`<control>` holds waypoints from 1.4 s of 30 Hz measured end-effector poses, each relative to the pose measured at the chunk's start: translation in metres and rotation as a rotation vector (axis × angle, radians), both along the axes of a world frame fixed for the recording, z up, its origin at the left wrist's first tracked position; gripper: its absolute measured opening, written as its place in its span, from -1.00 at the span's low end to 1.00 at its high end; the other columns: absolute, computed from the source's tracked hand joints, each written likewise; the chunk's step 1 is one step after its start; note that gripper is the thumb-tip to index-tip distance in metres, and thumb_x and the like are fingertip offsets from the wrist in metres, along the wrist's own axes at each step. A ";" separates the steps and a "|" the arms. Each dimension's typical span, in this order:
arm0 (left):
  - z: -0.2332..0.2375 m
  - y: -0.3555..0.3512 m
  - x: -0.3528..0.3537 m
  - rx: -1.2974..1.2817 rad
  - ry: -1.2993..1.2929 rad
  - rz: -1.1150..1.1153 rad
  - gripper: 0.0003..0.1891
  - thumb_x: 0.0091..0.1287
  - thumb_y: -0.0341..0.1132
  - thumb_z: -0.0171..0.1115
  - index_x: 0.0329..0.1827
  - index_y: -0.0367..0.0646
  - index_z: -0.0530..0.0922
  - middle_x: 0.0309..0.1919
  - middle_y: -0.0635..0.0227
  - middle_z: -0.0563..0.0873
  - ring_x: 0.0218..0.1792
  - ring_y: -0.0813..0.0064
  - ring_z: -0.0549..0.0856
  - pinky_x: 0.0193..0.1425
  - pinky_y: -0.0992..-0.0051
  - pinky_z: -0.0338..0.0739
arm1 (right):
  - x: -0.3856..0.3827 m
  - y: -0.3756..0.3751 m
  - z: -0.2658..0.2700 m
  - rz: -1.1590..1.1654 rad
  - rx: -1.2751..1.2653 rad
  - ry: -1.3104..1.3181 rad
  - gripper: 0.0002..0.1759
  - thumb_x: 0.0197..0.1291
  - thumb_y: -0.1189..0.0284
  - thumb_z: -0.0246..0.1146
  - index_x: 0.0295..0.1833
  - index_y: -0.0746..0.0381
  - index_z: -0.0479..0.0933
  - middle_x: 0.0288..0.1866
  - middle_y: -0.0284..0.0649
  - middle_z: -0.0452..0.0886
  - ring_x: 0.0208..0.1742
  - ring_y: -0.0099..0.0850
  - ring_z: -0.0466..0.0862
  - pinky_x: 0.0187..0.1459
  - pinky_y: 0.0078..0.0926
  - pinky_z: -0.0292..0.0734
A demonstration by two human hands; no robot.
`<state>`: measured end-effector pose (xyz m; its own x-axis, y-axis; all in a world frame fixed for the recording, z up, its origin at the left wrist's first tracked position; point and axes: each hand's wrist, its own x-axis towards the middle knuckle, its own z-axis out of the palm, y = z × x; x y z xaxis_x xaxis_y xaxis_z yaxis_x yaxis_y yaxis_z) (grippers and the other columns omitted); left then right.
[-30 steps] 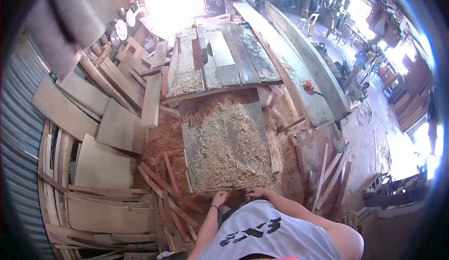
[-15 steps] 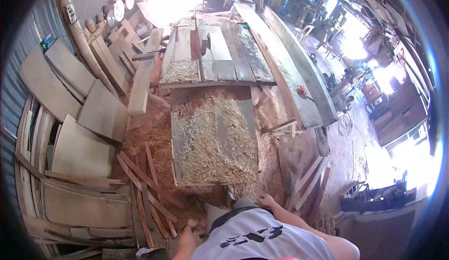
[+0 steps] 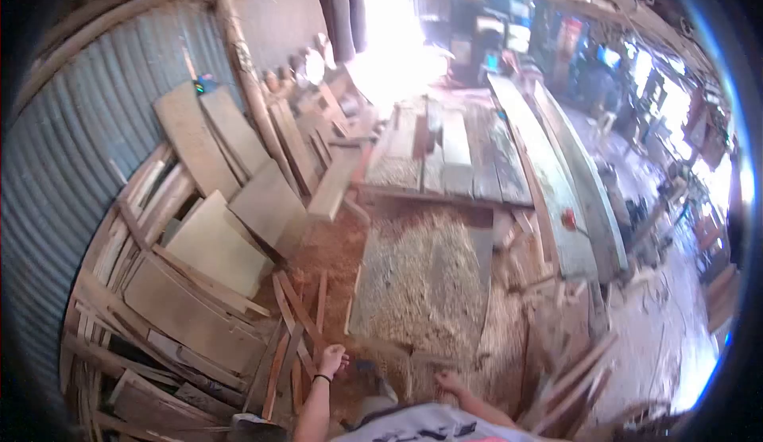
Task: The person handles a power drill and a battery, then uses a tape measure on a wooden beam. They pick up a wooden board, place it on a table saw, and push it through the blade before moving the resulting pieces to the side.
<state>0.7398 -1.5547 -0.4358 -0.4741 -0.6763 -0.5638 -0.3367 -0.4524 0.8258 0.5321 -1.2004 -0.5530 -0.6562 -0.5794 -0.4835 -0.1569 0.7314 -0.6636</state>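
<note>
A person's left hand (image 3: pixel 330 360), a dark band at its wrist, is hovering just beside the near left corner of a shavings-covered panel (image 3: pixel 421 283), over scattered thin wood strips (image 3: pixel 296 319). The right hand (image 3: pixel 450 381) is lying at the panel's near edge. Blur is hiding whether either hand is gripping anything. Boards (image 3: pixel 214 243) are leaning on a corrugated wall (image 3: pixel 87 148) left of the panel, and a plank bench (image 3: pixel 457 152) is standing beyond it.
</note>
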 end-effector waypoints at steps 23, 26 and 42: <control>0.702 0.072 -0.247 -1.148 0.876 -0.752 -0.62 0.37 -0.08 0.16 -0.12 -0.31 0.57 -0.37 0.34 0.68 -0.61 0.63 0.63 -0.60 0.65 0.51 | -0.011 0.103 0.071 -0.039 0.216 0.141 -0.48 0.26 -0.04 0.03 -0.03 0.14 0.64 -0.26 -0.07 0.71 -0.16 -0.17 0.70 -0.08 -0.29 0.57; 0.722 0.103 -0.249 -1.364 0.705 -0.838 -0.63 0.40 -0.20 0.13 -0.06 -0.45 0.48 -0.30 0.08 0.69 -0.50 0.42 0.74 -0.61 0.59 0.64 | -0.019 0.094 0.076 -0.054 0.200 0.151 -0.48 0.26 -0.04 0.03 -0.04 0.14 0.65 -0.26 -0.07 0.70 -0.16 -0.17 0.69 -0.08 -0.29 0.58; 0.788 0.137 -0.238 -1.927 -0.526 -0.986 -0.65 0.33 -0.17 0.05 -0.28 -0.36 0.58 -0.50 0.18 0.71 -0.60 0.41 0.70 -0.45 0.42 0.60 | -0.068 0.081 0.076 -0.070 0.150 0.150 -0.51 0.25 0.00 0.04 -0.07 0.15 0.65 -0.26 -0.06 0.70 -0.16 -0.15 0.69 -0.08 -0.27 0.58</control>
